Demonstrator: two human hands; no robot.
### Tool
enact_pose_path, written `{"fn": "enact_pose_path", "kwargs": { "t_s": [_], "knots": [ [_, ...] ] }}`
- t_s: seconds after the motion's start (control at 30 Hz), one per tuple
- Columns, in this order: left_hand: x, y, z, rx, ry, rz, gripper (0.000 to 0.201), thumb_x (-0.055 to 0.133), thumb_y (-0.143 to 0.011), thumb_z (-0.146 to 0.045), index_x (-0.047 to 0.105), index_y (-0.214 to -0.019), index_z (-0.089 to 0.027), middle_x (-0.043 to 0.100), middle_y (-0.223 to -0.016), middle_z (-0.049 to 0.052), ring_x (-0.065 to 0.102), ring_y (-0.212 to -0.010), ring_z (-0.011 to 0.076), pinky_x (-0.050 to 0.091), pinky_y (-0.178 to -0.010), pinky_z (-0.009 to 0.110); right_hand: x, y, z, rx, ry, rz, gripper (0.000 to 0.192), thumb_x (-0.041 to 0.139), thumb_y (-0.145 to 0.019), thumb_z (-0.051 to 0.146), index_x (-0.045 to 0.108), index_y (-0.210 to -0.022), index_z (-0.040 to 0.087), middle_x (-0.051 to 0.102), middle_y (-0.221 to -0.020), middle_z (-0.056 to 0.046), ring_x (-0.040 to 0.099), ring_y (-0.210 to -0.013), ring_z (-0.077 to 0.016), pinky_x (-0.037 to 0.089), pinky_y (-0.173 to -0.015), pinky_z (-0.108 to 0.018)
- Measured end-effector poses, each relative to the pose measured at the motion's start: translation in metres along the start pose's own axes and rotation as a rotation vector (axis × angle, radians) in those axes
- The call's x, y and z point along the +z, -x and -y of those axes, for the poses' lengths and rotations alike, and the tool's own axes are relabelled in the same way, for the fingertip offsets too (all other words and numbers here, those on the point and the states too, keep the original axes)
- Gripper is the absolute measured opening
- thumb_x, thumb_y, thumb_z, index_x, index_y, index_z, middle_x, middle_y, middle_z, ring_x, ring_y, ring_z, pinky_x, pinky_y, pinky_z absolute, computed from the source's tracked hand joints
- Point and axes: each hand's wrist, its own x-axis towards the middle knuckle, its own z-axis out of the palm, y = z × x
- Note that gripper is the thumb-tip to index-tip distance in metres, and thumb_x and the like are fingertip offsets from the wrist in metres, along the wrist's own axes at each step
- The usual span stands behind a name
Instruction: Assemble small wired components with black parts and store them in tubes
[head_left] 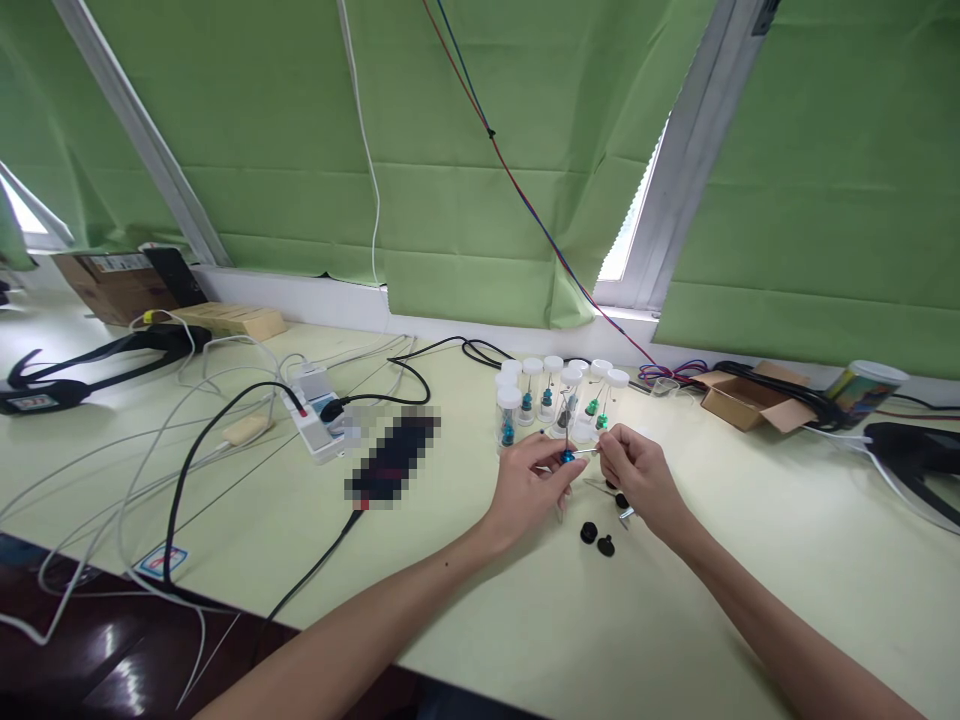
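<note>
Just right of frame centre, above the desk point(480, 600), my left hand point(529, 480) pinched the blue-hubbed needle point(568, 456) at its hub; my right hand point(637, 475) pinched its thin metal end. I judged it light, stiff, easily bent: grip the hub.

Left hand point(529, 487) and right hand point(637, 478) pinching a blue-tipped needle point(570, 455) — capped vials point(559, 398) just behind, black knobs point(597, 538) on table point(750, 560)

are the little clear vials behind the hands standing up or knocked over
Standing up. The clear vials sit upright in a cluster on the table, white caps on top, none lying on its side.
</note>
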Motion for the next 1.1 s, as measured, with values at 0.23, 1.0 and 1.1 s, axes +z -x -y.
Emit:
{"fn": "enact_pose_path", "kwargs": {
  "t_s": [0.23,1.0,1.1],
  "knots": [
    [-0.002,-0.003,0.007,0.051,-0.106,-0.042,0.025,0.065,-0.082,-0.04,0.072,-0.092,-0.017,0.059,-0.081,0.003,0.055,-0.053,0.0085,0.052,-0.046,0.021,0.005,0.004,0.008,-0.002,0.04,-0.056,0.037,0.055,-0.09,0.052,0.048,-0.07,0.021,0.034,-0.047,0.008,0.029,-0.043,-0.0092,0.024,-0.043,-0.025],
    [-0.006,-0.007,0.002,-0.047,0.03,-0.126,0.035,0.066,-0.079,-0.046,0.055,-0.097,-0.019,0.056,-0.076,0.0,0.061,-0.05,0.0102,0.05,-0.04,0.019,0.002,0.003,-0.009,-0.243,0.7,-0.03,0.043,0.042,-0.095,0.038,0.032,-0.057,0.022,0.033,-0.05,0.004,0.027,-0.048,-0.0119,0.026,-0.049,-0.028],
    [-0.005,-0.006,0.0,-0.056,0.036,-0.113,0.035,0.065,-0.08,-0.045,0.049,-0.099,-0.021,0.057,-0.074,-0.002,0.061,-0.051,0.0106,0.048,-0.04,0.018,0.001,0.003,-0.014,-0.226,0.779,0.042,0.043,0.044,-0.092,0.035,0.033,-0.053,0.022,0.035,-0.047,0.004,0.029,-0.046,-0.0118,0.025,-0.048,-0.028]
  ]
}}
